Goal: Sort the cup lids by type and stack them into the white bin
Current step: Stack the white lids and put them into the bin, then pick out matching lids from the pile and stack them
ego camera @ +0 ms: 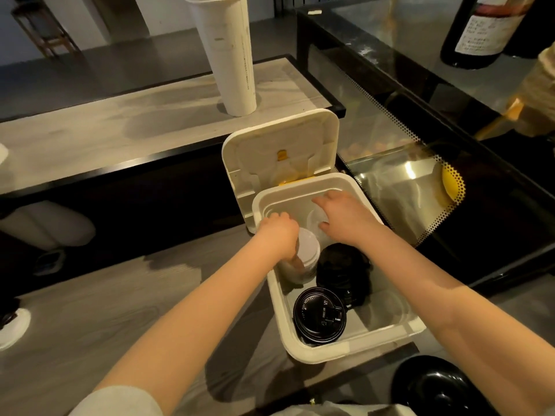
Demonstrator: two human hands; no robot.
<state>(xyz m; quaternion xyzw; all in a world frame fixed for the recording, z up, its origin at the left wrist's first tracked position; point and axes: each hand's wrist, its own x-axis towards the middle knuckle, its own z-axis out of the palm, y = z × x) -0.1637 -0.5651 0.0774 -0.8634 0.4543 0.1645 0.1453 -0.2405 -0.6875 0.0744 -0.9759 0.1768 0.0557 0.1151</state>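
Observation:
The white bin (312, 351) stands open on the grey counter, its hinged cover (279, 145) tipped back. Inside, a stack of white lids (303, 259) leans at the left wall, and my left hand (277, 232) grips its top, fingers curled round it. A stack of black lids (342, 271) lies on its side in the middle, and another black lid stack (319, 316) sits near the front with its top facing up. My right hand (342, 217) reaches into the far end of the bin with fingers spread over clear lids (316, 219).
A tall stack of white paper cups (228, 52) stands on the raised shelf behind the bin. A glass display case (420, 187) borders the right side. A black round object (435, 385) sits at the lower right. A dark bottle (480, 28) stands on the case.

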